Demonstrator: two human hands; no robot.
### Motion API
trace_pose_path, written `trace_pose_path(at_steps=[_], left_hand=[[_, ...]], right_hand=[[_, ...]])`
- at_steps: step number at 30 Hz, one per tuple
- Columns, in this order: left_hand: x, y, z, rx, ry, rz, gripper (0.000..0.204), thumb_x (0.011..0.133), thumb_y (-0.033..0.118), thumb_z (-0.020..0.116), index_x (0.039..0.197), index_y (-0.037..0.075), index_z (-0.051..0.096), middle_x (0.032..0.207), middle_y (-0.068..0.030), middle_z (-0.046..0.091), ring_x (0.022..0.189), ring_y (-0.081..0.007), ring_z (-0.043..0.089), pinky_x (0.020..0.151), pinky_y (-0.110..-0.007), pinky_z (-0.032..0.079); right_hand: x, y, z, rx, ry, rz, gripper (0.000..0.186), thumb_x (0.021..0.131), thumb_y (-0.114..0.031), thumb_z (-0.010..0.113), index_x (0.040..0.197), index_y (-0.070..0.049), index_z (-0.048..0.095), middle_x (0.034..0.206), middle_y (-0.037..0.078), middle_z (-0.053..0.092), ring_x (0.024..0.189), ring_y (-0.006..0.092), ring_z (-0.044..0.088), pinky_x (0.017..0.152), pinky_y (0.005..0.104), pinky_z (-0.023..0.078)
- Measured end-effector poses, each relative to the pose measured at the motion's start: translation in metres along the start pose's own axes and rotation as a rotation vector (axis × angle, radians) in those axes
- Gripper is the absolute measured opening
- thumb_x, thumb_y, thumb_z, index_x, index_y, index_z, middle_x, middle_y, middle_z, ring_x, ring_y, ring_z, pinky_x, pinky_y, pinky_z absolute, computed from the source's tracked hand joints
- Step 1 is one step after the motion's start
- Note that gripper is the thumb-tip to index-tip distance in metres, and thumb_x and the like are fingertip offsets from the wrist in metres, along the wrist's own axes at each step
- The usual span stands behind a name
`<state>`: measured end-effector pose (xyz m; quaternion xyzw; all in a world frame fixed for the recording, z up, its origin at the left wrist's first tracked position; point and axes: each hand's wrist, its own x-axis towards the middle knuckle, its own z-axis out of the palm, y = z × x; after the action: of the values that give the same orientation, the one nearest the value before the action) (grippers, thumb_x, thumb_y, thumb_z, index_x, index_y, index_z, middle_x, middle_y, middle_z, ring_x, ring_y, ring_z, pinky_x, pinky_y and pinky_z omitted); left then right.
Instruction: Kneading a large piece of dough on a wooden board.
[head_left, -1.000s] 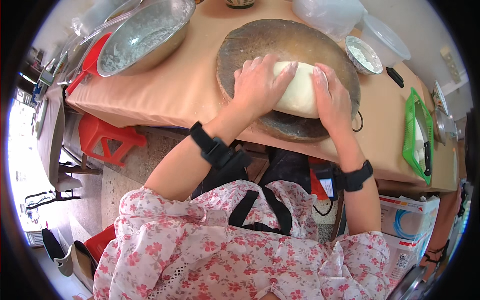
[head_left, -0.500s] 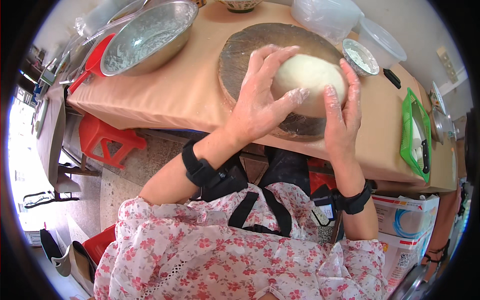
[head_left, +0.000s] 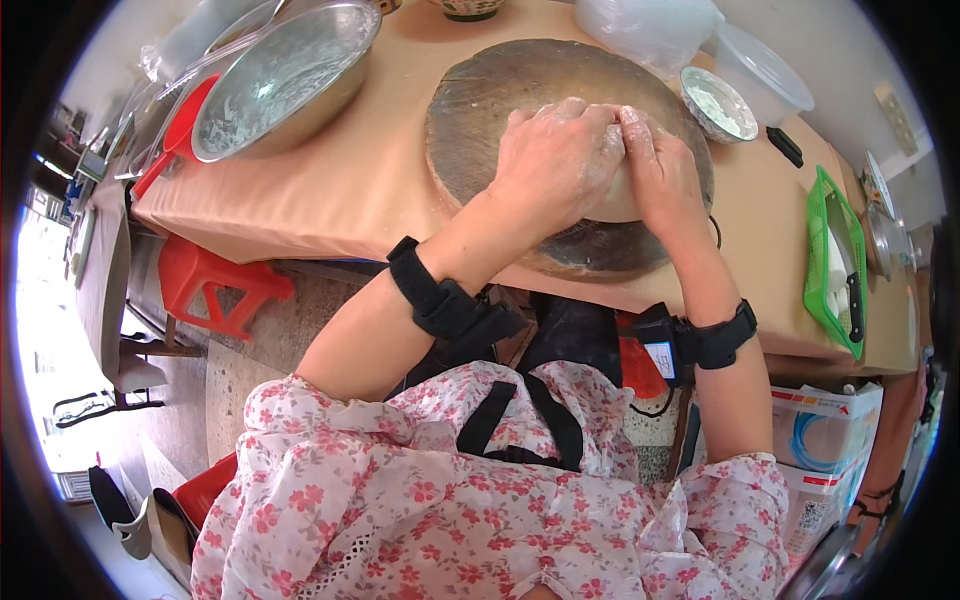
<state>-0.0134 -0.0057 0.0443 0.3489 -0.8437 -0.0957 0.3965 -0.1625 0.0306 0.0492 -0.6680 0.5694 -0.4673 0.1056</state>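
Note:
A pale ball of dough (head_left: pixel 616 198) lies on a round, dark wooden board (head_left: pixel 480 110), mostly covered by my hands. My left hand (head_left: pixel 562 158) presses on it from above, fingers curled over its far side. From the right, my right hand (head_left: pixel 662 172) is wrapped round the dough, its fingertips meeting those of the left. White flour coats the fingers of both hands. Only a strip of the dough's near side shows between my hands.
Left on the table stand a floury metal basin (head_left: pixel 325 105) and a red scoop (head_left: pixel 178 125). A bowl of flour (head_left: pixel 722 108), a clear plastic tub (head_left: pixel 765 70), a small black object (head_left: pixel 785 146) and a green basket (head_left: pixel 815 245) holding a black-handled knife (head_left: pixel 855 308) lie right.
My hands have come together and closed over the dough, hiding most of it. Before, they were spread at its sides with its top showing.

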Motion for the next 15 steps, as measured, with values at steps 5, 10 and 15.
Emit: trace_pose_path(at_steps=[5,10,15], left_hand=[[-0.034,0.001,-0.002,0.092,0.084,0.149,0.029,0.087,0.022,0.061,0.111,0.006,0.062,0.105,-0.0133,0.063,0.099,-0.0327,0.060,0.085,-0.044,0.044],[-0.082,0.001,-0.009,0.074,0.156,0.386,0.049,0.079,0.026,0.065,0.121,0.001,0.058,0.120,-0.0171,0.058,0.106,-0.0344,0.058,0.091,-0.045,0.042],[-0.070,-0.003,-0.007,0.095,0.168,0.395,0.052,0.075,0.026,0.067,0.120,0.002,0.058,0.115,-0.0145,0.059,0.100,-0.0315,0.058,0.088,-0.044,0.041]], right_hand=[[-0.035,-0.006,0.005,0.016,-0.041,0.025,0.037,0.098,-0.027,0.049,0.118,0.002,0.063,0.117,0.024,0.062,0.112,0.0374,0.059,0.093,0.0417,0.045],[-0.096,-0.017,0.008,-0.337,0.032,-0.378,0.048,0.096,-0.025,0.049,0.135,0.002,0.049,0.139,0.021,0.050,0.130,0.0415,0.044,0.105,0.0502,0.032],[-0.087,-0.013,0.010,-0.303,0.012,-0.319,0.051,0.095,-0.029,0.051,0.137,0.002,0.048,0.141,0.020,0.047,0.132,0.0412,0.042,0.107,0.0497,0.029]])
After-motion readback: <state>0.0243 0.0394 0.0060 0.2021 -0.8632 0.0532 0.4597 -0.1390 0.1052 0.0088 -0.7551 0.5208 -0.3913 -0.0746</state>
